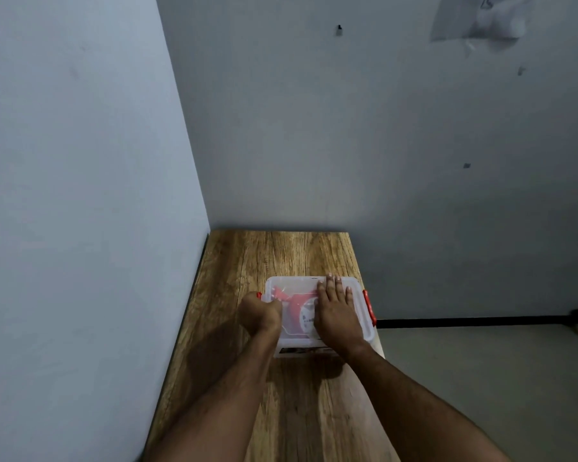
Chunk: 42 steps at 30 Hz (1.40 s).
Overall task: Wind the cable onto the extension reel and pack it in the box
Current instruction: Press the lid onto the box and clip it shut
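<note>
Red-and-white extension reel (pixel 297 306) inside clear plastic box (pixel 359 303), lid on, at worktop (pixel 281 255) right edge. Right hand (pixel 336 311) spread flat on lid, pressing to seat it. Left hand (pixel 262 311) curled over left red latch (pixel 258 295), probably snapping it; right red latch (pixel 369 306) untouched.

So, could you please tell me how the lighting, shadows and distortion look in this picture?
Head view: dim, bluish light; the arms cast soft shadows left onto the table; wide-angle lens bends the wall corner; the reel shows hazy pink through the box lid, under the right hand.
</note>
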### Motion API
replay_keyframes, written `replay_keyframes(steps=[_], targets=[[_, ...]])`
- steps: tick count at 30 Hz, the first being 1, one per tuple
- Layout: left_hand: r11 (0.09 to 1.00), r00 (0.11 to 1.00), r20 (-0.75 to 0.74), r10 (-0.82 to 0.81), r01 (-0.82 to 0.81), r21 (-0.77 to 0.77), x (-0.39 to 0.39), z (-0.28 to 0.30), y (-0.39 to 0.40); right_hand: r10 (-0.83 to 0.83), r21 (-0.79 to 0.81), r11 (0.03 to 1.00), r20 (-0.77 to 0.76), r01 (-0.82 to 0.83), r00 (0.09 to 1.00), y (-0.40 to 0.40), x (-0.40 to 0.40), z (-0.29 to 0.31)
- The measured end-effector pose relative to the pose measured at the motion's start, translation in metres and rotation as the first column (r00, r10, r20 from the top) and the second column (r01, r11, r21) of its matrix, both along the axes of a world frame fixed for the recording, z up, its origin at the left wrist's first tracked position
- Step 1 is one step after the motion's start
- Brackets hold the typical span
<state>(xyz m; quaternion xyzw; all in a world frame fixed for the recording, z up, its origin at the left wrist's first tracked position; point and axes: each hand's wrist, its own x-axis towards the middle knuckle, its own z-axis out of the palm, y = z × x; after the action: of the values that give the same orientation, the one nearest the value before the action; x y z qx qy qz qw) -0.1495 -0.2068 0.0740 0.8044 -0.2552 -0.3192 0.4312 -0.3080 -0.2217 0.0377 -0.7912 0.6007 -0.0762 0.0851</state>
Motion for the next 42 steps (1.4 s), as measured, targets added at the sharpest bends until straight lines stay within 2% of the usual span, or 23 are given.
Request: replay_keyframes(steps=[4,15,20,25,31,38,42], targets=[[0.999,0.998,-0.039,0.049,-0.049,-0.005,-0.002,0.003,-0.002,0.013,-0.002,1.000,0.017,-0.013,1.000,0.000,0.000,0.000],[0.996,0.992,-0.125,0.008,-0.018,-0.082,-0.008,0.008,-0.002,0.004,-0.047,0.999,0.035,-0.003,0.999,-0.002,0.001,-0.004],[1.000,0.997,-0.078,-0.004,0.004,-0.005,0.002,0.013,-0.009,-0.011,-0.046,0.999,0.030,0.012,0.999,-0.004,0.000,-0.005],[0.998,0.994,-0.106,0.000,0.007,0.065,0.015,0.011,-0.016,0.003,-0.063,0.998,0.017,-0.002,1.000,-0.004,-0.001,-0.005],[0.991,1.000,-0.002,0.014,-0.014,0.133,0.010,0.026,-0.025,0.002,-0.069,0.998,0.022,-0.001,1.000,-0.003,0.000,-0.003],[0.948,0.965,0.141,-0.221,0.179,0.264,0.023,0.036,-0.031,0.004,-0.064,0.998,-0.005,-0.004,1.000,-0.004,0.001,-0.005],[0.927,0.950,0.163,-0.267,0.207,0.313,0.024,0.038,-0.032,0.000,-0.088,0.996,0.014,0.001,1.000,-0.005,0.000,-0.008]])
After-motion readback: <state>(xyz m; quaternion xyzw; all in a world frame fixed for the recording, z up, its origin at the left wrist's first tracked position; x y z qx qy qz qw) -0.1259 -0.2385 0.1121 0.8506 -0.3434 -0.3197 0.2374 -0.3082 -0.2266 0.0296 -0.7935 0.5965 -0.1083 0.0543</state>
